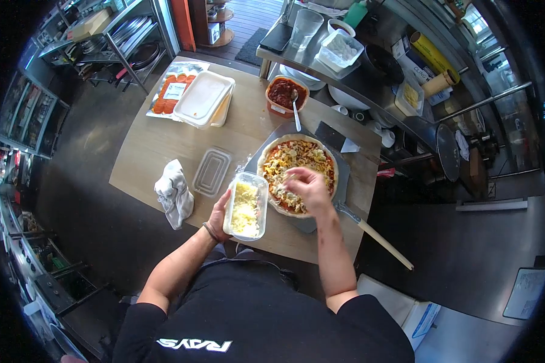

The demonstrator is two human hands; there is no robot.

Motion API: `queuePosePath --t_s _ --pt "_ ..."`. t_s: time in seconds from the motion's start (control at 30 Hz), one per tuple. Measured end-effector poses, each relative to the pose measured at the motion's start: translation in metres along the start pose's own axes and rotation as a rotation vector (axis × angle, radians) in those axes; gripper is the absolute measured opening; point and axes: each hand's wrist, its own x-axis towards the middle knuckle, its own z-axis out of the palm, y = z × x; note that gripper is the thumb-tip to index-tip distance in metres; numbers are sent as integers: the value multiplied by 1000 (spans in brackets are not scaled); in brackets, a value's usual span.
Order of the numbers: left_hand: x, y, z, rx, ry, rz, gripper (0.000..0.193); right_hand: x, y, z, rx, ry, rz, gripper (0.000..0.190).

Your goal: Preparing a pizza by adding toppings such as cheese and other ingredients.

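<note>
My left hand (220, 216) grips the side of a clear plastic tub (264, 209) of grated cheese (245, 211) at the table's near edge. Over the pizza (295, 152) hovers my right hand (309, 187), slightly blurred, its fingers curled towards the thumb. Whether a pinch of cheese is between those fingers is hard to see. Red sauce and shredded cheese cover the raw dough, which lies on a metal pizza peel (344, 174) with a wooden handle (386, 245) pointing to the lower right. Part of the pizza is hidden by my right hand.
A clear lid (212, 172) and a crumpled white cloth (174, 195) lie left of the tub. Farther back are a pepperoni pack (165, 102), a white-lidded container (204, 97) and a sauce tub (281, 90) holding a spoon (296, 111). A steel shelf (309, 59) borders the wooden table (150, 154).
</note>
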Motion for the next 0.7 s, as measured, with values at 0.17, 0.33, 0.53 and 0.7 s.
queuePosePath --t_s 0.17,0.33,0.53,0.7 --pt "-22 8 -7 -8 -54 -6 65 73 76 -69 -559 65 -64 25" --pt "-52 13 -17 -37 -22 69 65 91 87 -55 -864 262 -172 21" --pt "-71 20 -25 -22 18 186 65 100 80 -35 -882 121 -131 18" --pt "-72 24 -19 -47 11 189 66 117 95 -29 -958 111 -200 22"
